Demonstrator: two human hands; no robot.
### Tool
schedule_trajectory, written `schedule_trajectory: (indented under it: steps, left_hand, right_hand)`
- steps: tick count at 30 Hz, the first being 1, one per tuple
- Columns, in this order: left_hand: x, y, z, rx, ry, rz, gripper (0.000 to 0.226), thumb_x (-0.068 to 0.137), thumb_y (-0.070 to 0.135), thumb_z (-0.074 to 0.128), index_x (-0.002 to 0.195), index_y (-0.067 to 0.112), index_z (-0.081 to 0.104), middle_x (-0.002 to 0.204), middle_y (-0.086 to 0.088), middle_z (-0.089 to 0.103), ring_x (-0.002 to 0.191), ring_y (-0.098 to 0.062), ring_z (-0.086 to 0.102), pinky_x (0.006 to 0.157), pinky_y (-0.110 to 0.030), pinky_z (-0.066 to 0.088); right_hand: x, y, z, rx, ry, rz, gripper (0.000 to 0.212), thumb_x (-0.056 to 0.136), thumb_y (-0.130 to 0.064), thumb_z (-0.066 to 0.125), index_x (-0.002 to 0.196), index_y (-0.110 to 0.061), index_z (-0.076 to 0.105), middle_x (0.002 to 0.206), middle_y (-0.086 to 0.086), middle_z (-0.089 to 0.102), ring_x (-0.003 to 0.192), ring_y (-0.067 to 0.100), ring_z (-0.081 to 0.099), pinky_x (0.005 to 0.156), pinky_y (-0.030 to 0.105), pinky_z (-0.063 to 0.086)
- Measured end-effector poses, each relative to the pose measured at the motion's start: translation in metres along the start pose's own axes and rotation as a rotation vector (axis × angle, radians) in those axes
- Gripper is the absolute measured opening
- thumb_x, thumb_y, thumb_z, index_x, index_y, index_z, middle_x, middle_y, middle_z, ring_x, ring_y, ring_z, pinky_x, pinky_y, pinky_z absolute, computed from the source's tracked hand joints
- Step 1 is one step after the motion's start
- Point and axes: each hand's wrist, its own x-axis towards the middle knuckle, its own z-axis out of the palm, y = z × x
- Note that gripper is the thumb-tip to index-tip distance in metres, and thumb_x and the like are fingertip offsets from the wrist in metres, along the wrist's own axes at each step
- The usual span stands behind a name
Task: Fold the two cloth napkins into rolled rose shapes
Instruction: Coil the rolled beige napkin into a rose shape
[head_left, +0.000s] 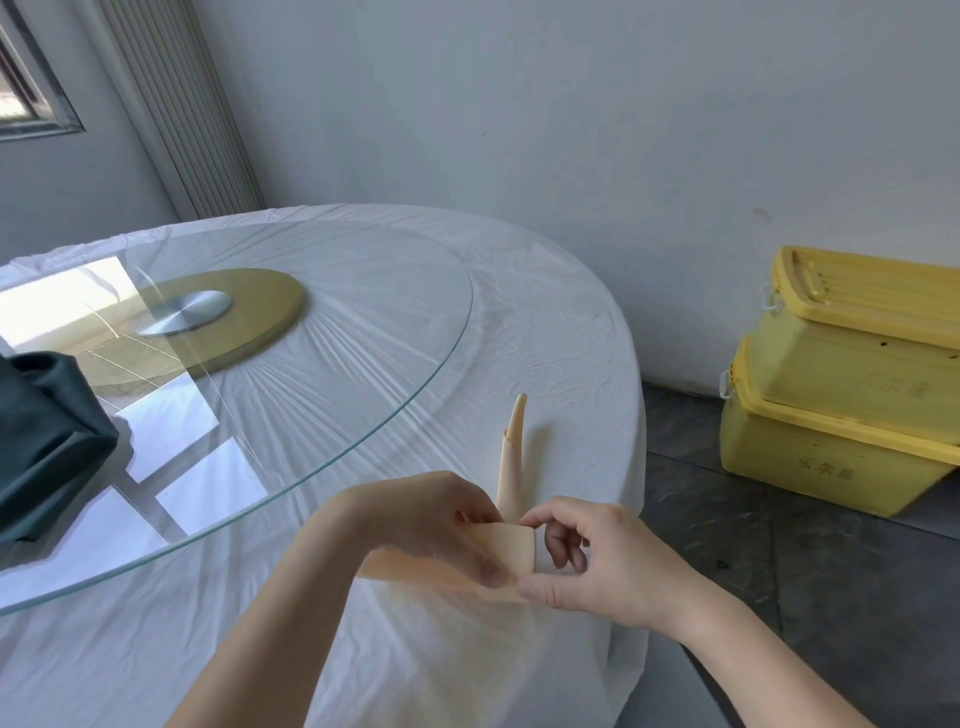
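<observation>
- At near edge of white-clothed table: peach napkin rolled into a short cylinder, one pointed tail standing upright behind.
- Left hand gripping roll, thumb across front.
- Right hand pinching roll's right edge between thumb and forefinger.
- Far left on glass turntable: dark green folded cloth.

Found bare tablecloth open to the right rim and far side. Noted raised glass turntable edge close left. Recorded upright tail of napkin standing just far of left hand and right hand. Logged dark green bundle far left on the glass; yellow crates on floor right, well apart.
</observation>
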Motion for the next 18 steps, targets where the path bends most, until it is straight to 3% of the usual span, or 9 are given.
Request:
schedule_trajectory:
  steps: [6,11,14,18]
  left_hand:
    - [-0.007,0.001,-0.004,0.027,0.130,0.032,0.061,0.067,0.059,0.072,0.122,0.046,0.049,0.114,0.024,0.049,0.108,0.002,0.049,0.097,-0.029,0.043]
    - [-0.025,0.013,-0.007,0.052,0.182,0.187,0.047,0.071,0.048,0.074,0.112,0.051,0.052,0.117,0.024,0.044,0.112,0.007,0.042,0.093,-0.023,0.041]
    - [-0.024,0.017,0.000,0.126,0.173,0.163,0.049,0.072,0.045,0.074,0.114,0.049,0.049,0.116,0.020,0.043,0.109,-0.001,0.045,0.090,-0.030,0.048]
    - [-0.018,0.017,0.005,0.168,0.203,0.153,0.052,0.073,0.040,0.073,0.116,0.045,0.045,0.115,0.015,0.043,0.103,-0.005,0.044,0.085,-0.027,0.048]
  right_hand:
    - [0.005,0.001,-0.005,0.035,-0.027,0.061,0.035,0.071,-0.048,0.074,0.102,-0.033,0.067,0.061,-0.013,0.045,0.055,0.000,0.041,0.053,0.013,0.034]
    - [0.018,0.007,-0.009,0.056,-0.067,0.086,0.027,0.078,-0.053,0.066,0.096,-0.034,0.072,0.066,-0.001,0.046,0.059,0.008,0.040,0.057,0.024,0.033]
    - [0.023,0.006,-0.009,0.064,-0.089,0.079,0.034,0.076,-0.064,0.057,0.097,-0.041,0.070,0.065,-0.003,0.045,0.059,0.008,0.039,0.058,0.024,0.031]
    - [0.021,0.005,-0.006,0.055,0.016,0.060,0.054,0.073,-0.062,0.054,0.119,-0.034,0.058,0.063,-0.015,0.048,0.057,-0.001,0.044,0.057,0.013,0.037]
